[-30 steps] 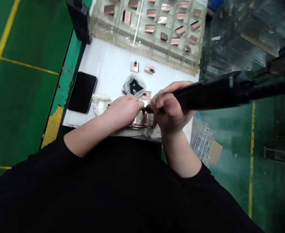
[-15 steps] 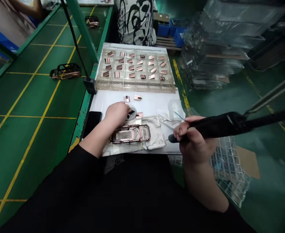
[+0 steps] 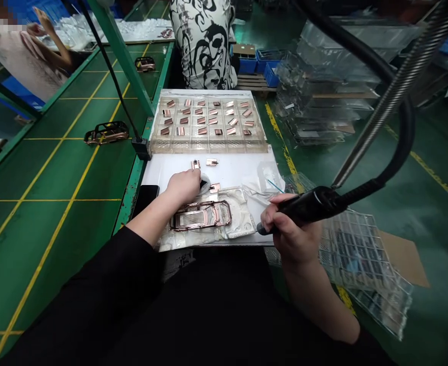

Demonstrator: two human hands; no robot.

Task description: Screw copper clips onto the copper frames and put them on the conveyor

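My right hand (image 3: 298,236) grips a black electric screwdriver (image 3: 303,207), its tip pointing left. A thin blue stick (image 3: 275,186) juts from the same fingers. My left hand (image 3: 184,186) is closed, fingertips down at a small whitish cup (image 3: 206,182) with dark contents; whatever they pinch is hidden. Below that hand, a copper-coloured toy car body (image 3: 201,215) lies in a white wrapped holder (image 3: 242,213). Small copper-coloured plates, one by the cup (image 3: 214,187) and another above it (image 3: 212,162), lie on the white board (image 3: 239,168).
A clear compartment tray (image 3: 208,147) holds many copper-coloured pieces. On the left runs a green conveyor (image 3: 56,173) with car bodies, one nearby (image 3: 107,133). A dark phone-like slab (image 3: 146,195) lies by my left forearm. A metal spring (image 3: 384,107) and cable rise from the screwdriver. Other people stand beyond.
The camera view has shifted, showing more of the far side. My right hand and the screwdriver sit slightly further left. My left hand stays at the cup.
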